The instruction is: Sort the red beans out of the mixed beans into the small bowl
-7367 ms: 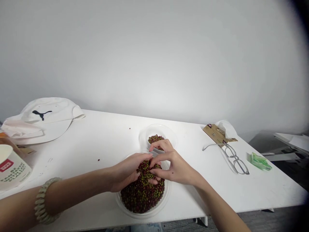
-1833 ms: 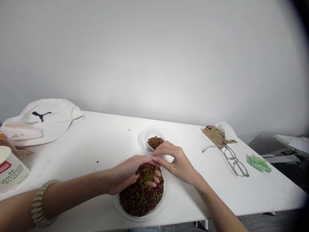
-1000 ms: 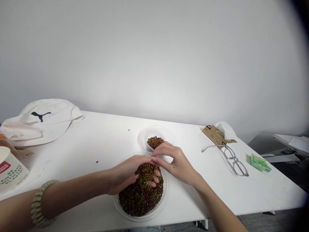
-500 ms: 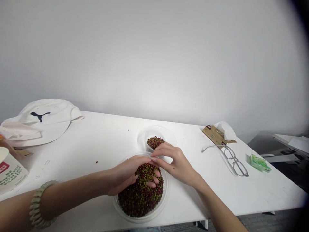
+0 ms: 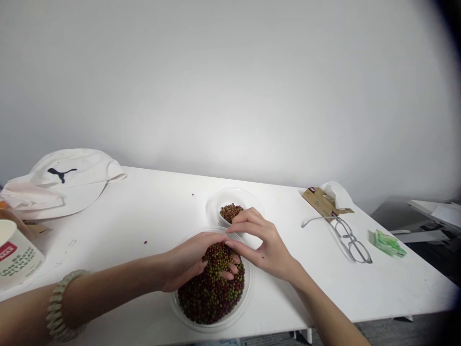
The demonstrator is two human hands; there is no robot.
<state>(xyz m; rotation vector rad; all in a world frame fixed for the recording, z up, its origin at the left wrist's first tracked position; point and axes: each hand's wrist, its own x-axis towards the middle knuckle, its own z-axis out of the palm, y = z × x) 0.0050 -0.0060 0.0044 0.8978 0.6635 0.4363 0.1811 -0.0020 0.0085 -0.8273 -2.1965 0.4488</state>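
My left hand point(image 5: 187, 259) is cupped over a large clear plastic bowl point(image 5: 248, 300), with small red and green beans point(image 5: 220, 259) lying in its palm. Its fingertips show among the beans. More beans, mostly dark red point(image 5: 207, 302), fill the large bowl beneath. My right hand point(image 5: 264, 242) hovers at the left thumb, its thumb and index finger apart with nothing visible between them. Just behind stands a smaller clear bowl point(image 5: 218, 204) holding a heap of mixed beans point(image 5: 231, 212), partly covered by the right hand.
On the left of the white table point(image 5: 144, 202) are a white cap point(image 5: 77, 168) and a paper tub point(image 5: 18, 259). To the right lie eyeglasses point(image 5: 349, 238), a brown packet point(image 5: 320, 202) and a green wrapper point(image 5: 389, 242). Two stray beans point(image 5: 145, 242) lie on the tabletop.
My right thumb and index finger have spread further apart, and the index finger has risen slightly. My left hand stays cupped in the same place.
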